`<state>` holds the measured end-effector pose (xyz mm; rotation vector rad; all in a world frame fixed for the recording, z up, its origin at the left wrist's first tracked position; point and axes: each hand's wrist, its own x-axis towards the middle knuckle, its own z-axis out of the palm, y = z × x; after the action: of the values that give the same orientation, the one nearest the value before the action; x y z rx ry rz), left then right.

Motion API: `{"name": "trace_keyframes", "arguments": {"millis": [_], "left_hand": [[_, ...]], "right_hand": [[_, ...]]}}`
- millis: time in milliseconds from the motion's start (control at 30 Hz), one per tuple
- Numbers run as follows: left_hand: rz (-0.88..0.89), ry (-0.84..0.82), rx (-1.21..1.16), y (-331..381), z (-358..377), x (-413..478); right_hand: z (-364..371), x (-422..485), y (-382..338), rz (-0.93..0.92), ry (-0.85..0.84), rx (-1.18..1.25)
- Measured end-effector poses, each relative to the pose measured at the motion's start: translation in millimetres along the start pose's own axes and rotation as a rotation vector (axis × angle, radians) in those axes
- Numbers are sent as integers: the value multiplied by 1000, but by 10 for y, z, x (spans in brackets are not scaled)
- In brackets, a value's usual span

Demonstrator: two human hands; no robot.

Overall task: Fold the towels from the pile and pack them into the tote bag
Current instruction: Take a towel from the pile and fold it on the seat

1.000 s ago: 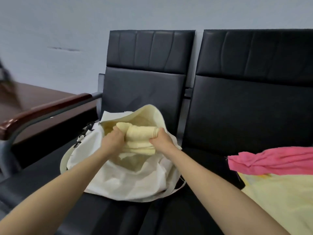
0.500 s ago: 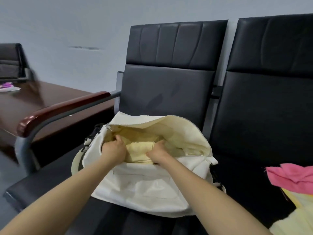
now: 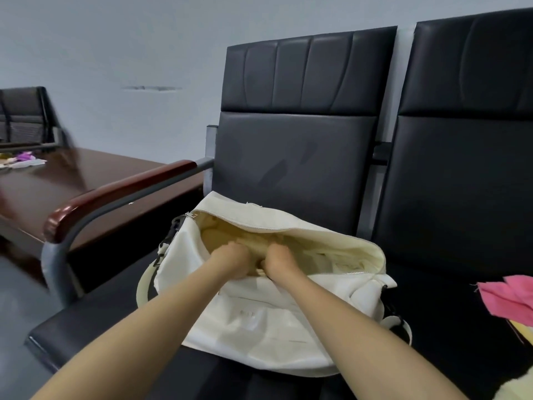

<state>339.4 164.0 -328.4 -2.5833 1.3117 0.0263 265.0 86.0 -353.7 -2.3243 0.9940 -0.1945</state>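
A white zip-top tote bag (image 3: 259, 327) lies open on the left black seat. Both my hands are plunged into its mouth, side by side. My left hand (image 3: 230, 262) and my right hand (image 3: 281, 262) have their fingers curled down around a folded cream towel (image 3: 261, 272), of which only a sliver shows between them. More pale yellow cloth (image 3: 230, 235) fills the bag behind my hands. A pink towel (image 3: 513, 298) lies on a yellow towel (image 3: 525, 333) on the right seat, at the frame's edge.
The bag's seat has a wooden-topped metal armrest (image 3: 115, 197) on its left. Beyond it stands a dark wooden table (image 3: 72, 180) with small bits on it. The black chair backs (image 3: 297, 157) rise right behind the bag.
My hands have carried the folded cream towel from above the bag's mouth down inside it and have come closer together. The view has shifted left.
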Motion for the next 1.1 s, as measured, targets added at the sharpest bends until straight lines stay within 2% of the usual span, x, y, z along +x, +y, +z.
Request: {"name": "trace_keyframes", "arguments": {"millis": [100, 133, 267, 467, 600, 667, 767, 867, 967, 1033, 1100], "left_hand": [[67, -173, -76, 55, 68, 47], [62, -202, -91, 68, 91, 64], [56, -241, -109, 120, 74, 51], [72, -289, -231, 72, 86, 265], [43, -263, -286, 77, 54, 261], [10, -186, -243, 64, 76, 217], [-87, -46, -296, 145, 14, -66], [-101, 69, -579, 297, -16, -272], [-157, 31, -1365, 443, -90, -337], [-121, 21, -1715, 501, -220, -320], [-64, 112, -1772, 496, -342, -211]], "right_hand": [[-13, -83, 19, -91, 161, -171], [-1, -100, 34, -137, 149, -165], [70, -40, 154, -247, -109, -215], [34, 129, 176, -224, -176, -295], [-15, 104, 180, -194, -178, -243], [-60, -6, 205, -198, -179, -174], [-162, -269, 331, -213, -153, -124], [-305, -526, 506, -157, -83, 96], [-493, -671, 570, -13, -63, 584], [-666, -621, 565, 35, -29, 584], [-898, -481, 571, -18, 53, 413]]}}
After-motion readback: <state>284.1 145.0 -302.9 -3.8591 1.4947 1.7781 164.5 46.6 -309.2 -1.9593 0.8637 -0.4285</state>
